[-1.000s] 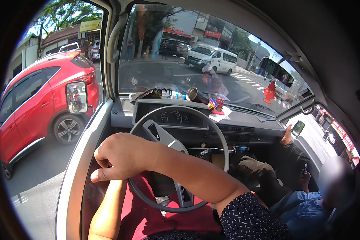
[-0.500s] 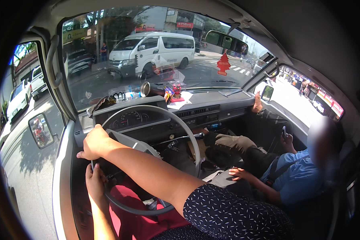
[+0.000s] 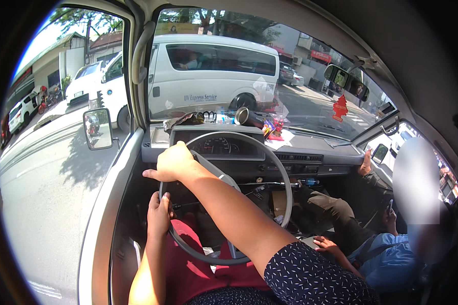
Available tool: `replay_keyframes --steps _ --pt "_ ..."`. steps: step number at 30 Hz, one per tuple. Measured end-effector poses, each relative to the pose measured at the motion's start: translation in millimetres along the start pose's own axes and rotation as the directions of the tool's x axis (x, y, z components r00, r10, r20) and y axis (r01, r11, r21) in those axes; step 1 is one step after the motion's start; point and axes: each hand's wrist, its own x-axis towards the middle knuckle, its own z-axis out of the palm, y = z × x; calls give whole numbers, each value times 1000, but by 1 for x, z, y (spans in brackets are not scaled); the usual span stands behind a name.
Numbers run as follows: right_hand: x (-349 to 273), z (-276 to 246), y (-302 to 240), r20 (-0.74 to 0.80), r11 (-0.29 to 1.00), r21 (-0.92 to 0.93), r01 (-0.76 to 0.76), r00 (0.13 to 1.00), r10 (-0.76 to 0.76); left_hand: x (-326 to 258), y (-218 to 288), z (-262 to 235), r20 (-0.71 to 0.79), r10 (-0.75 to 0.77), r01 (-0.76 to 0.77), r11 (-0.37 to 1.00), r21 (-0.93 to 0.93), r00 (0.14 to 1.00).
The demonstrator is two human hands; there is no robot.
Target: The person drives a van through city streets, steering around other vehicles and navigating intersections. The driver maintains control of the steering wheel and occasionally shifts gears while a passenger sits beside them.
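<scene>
A grey steering wheel (image 3: 285, 178) stands in front of me, with the instrument cluster (image 3: 213, 146) behind its upper part. My right arm reaches across the wheel, and my right hand (image 3: 174, 161) is closed over the upper left of the rim, thumb sticking out to the left. Just below it, my left hand (image 3: 160, 209) grips the left side of the rim. The back of the right hand hides part of the rim, and its fingertips are out of sight.
A white van (image 3: 213, 76) fills much of the windshield, close ahead on the left. A metal tumbler (image 3: 242, 116) and papers (image 3: 280, 140) lie on the dashboard. A red tree-shaped air freshener (image 3: 340, 108) hangs by the mirror. On the right sits a person (image 3: 384, 254) holding a phone.
The outside scene has shifted, and the white van now looms larger and nearer, extending left past the windshield pillar. My view has turned left. Both hands keep their hold on the wheel.
</scene>
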Motion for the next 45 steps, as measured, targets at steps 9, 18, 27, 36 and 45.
replay_keyframes --steps 9,18,27,36,45 --pt "2 10 6 -96 998 9 55 994 -54 5 -8 -3 9 91 -92 995 45 996" --pt "1 7 13 -116 1000 29 -12 993 16 -32 -17 16 -172 122 -115 992 49 977" --pt "13 -4 22 -31 997 2 -74 997 74 -75 -25 29 -193 79 -90 995 -50 978" --pt "16 -17 125 -40 904 219 -368 922 385 -76 -13 38 -238 96 -132 981 -142 967" --pt "32 -13 233 258 703 463 -540 841 476 -45 2 20 -385 274 -196 954 228 881"
